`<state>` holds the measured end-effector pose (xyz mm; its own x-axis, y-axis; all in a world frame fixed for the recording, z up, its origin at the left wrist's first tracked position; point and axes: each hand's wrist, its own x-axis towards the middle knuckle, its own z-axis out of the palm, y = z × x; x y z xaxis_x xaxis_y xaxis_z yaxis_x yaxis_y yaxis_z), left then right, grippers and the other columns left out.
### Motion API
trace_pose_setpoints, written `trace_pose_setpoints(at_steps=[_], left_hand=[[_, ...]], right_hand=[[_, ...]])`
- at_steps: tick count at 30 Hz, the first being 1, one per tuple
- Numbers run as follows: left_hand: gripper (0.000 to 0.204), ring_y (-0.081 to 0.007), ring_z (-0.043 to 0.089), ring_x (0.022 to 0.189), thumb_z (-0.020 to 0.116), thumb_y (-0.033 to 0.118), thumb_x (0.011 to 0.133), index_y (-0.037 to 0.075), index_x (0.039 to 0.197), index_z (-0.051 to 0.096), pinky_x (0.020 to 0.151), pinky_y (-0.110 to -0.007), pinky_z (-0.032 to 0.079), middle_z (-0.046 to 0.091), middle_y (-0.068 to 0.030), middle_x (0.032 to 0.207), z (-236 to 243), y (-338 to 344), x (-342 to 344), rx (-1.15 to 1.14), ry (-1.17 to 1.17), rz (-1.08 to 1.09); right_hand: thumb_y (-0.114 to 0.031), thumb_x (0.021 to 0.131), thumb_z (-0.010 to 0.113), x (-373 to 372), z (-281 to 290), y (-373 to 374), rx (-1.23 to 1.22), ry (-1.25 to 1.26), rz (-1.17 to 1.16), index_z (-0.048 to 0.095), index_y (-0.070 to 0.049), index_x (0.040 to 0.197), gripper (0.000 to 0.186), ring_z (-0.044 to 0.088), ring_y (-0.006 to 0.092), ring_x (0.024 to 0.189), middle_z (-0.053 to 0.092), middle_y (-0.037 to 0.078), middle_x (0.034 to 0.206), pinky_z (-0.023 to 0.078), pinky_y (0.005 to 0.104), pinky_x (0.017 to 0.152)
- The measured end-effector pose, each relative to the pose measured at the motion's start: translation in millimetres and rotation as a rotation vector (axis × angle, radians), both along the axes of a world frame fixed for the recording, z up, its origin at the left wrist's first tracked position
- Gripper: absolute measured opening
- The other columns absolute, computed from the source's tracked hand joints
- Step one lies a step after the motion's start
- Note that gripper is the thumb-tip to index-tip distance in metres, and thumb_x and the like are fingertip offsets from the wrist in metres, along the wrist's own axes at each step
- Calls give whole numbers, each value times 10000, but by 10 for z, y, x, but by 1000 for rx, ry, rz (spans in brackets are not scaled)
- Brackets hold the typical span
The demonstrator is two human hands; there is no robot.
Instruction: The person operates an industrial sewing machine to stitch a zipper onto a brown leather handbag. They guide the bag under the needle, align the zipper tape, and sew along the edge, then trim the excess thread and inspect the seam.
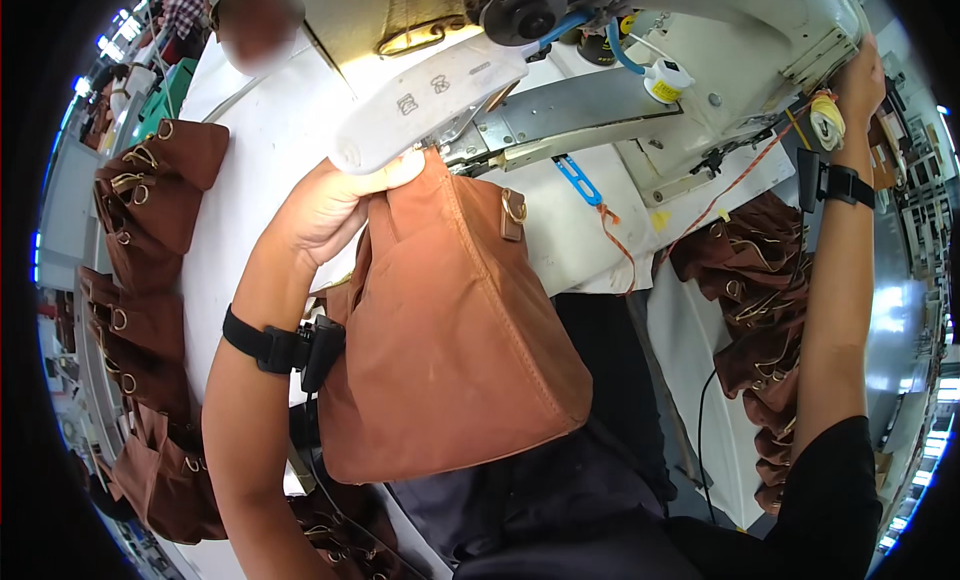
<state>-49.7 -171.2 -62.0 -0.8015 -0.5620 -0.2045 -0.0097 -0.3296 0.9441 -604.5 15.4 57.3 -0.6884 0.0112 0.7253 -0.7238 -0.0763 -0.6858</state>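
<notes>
A brown bag [450, 330] with a stitched corner seam hangs over my lap, its upper edge under the head of a sewing machine [430, 100]. My left hand [345, 205] grips that upper edge, the thumb lying along it close to the needle area, which the white head cover partly hides. On the bag's right side sits a small tab with a gold-coloured ring [514, 210]. Far to the right, my right hand [860, 85] reaches the end of the machine body; its fingers are mostly hidden there.
More brown bags [150, 210] line the left side, and others [750, 280] are heaped at the right. A blue slotted tool [578, 180] with orange cord lies beside the machine arm. A white spool [667, 80] stands on the machine. Another person [255, 30] is across the table.
</notes>
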Motion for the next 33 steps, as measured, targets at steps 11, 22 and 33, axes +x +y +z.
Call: trace_pose_setpoints(at_steps=[11,22,33], left_hand=[[356,-142,638,1102,803,90,898,54,1225,667,1015,-313,511,696,-27,1166,-30,-54,23,39,27,54],[95,-74,618,883,729,159,985,96,956,664,852,-244,492,683,27,946,-63,-120,22,-143,10,-55],[518,-189,656,1201,779,20,910,-7,1395,602,1048,-339,556,677,-95,1324,-204,-156,168,155,109,145]], right_hand=[[-530,975,558,-62,-107,-1,40,81,-89,748,27,1103,602,644,157,832,745,104,941,517,335,804],[-506,1029,554,-463,-151,76,113,124,-204,728,44,1193,599,690,189,908,756,112,1020,535,315,844],[-299,1087,439,79,32,5,150,430,-214,641,186,990,535,605,455,791,680,384,948,506,511,775]])
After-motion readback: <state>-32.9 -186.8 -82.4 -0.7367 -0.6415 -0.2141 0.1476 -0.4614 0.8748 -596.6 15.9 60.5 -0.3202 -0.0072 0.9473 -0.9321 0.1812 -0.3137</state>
